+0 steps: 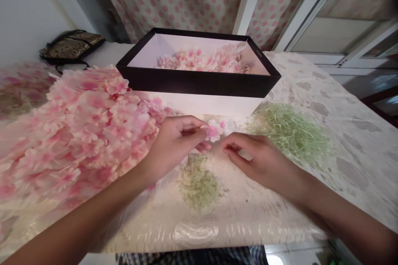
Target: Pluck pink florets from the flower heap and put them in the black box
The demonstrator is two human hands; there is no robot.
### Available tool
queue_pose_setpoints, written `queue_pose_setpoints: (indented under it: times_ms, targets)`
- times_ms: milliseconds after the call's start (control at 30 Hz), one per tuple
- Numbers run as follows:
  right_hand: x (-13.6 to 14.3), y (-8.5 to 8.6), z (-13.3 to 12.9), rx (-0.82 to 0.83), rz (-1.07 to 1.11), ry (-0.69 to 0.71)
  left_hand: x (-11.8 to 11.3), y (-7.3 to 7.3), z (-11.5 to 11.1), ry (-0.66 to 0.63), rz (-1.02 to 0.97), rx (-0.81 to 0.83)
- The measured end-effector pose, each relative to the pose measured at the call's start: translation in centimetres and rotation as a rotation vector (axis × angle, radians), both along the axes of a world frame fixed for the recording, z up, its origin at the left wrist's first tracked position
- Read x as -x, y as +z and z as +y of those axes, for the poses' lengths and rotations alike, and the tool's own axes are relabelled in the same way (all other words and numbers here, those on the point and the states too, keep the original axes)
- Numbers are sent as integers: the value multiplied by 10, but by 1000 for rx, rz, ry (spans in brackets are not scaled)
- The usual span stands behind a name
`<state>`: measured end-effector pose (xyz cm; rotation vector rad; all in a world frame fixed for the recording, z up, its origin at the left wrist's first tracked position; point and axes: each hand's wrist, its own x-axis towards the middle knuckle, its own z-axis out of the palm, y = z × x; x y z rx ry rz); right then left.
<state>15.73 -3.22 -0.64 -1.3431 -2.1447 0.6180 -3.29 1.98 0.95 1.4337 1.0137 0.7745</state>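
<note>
My left hand (174, 145) is closed, pinching a pink-and-white artificial flower (213, 131) between thumb and fingertips above the table. Just to the right, my right hand (259, 161) has thumb and forefinger pressed together; whatever they hold, if anything, is too small to make out. Beneath the hands lies a small clump of pale green stems (200, 186). A large heap of pink artificial flowers (90, 132) spreads beside my left forearm. Beyond my right hand is a looser pile of thin green stems (295, 132).
Behind the hands stands a white box with a black rim (199, 83), with pink flowers (205, 60) inside. A patterned bag (73, 45) sits at the back left. A plastic-covered tablecloth (351, 149) covers the table, and a dotted curtain (186, 0) hangs behind.
</note>
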Motion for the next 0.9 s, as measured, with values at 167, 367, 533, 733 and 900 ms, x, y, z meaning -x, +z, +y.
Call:
queue_pose_setpoints:
  times_ms: [167, 367, 533, 733, 900]
  targets:
    - [-6, 7, 5, -1, 195, -43, -1, 0, -1, 0, -10, 22]
    - [-5, 10, 5, -7, 340, -109, -4, -1, -3, 0, -11, -13]
    - [4, 1, 7, -51, 417, -119, -5, -1, -8, -68, 1, -31]
    - [8, -8, 7, 72, 577, -112, -5, -2, -11, -122, 3, -72]
    - [10, -8, 5, 115, 626, -107, -5, -3, -11, -142, 11, -99]
